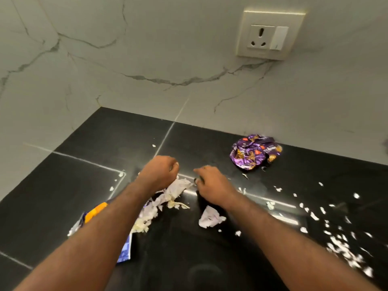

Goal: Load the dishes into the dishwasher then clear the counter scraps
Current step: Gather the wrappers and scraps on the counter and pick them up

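Observation:
On the black counter (105,143) lie scraps. My left hand (159,172) is curled in a fist above a heap of crumpled pale paper and vegetable shreds (168,198); what it holds is hidden. My right hand (210,181) has curled fingers touching the heap's right end. A crumpled white paper wad (210,218) lies under my right wrist. A crumpled purple wrapper (254,151) sits by the wall at the back right. Several small white bits (336,238) are strewn at the right. A blue and orange packet (96,213) shows partly under my left forearm.
A marble-patterned wall (147,59) backs the counter and turns a corner at the left. A wall socket with a switch (268,36) is mounted at the upper right. Stray white crumbs (120,174) dot the counter's seams.

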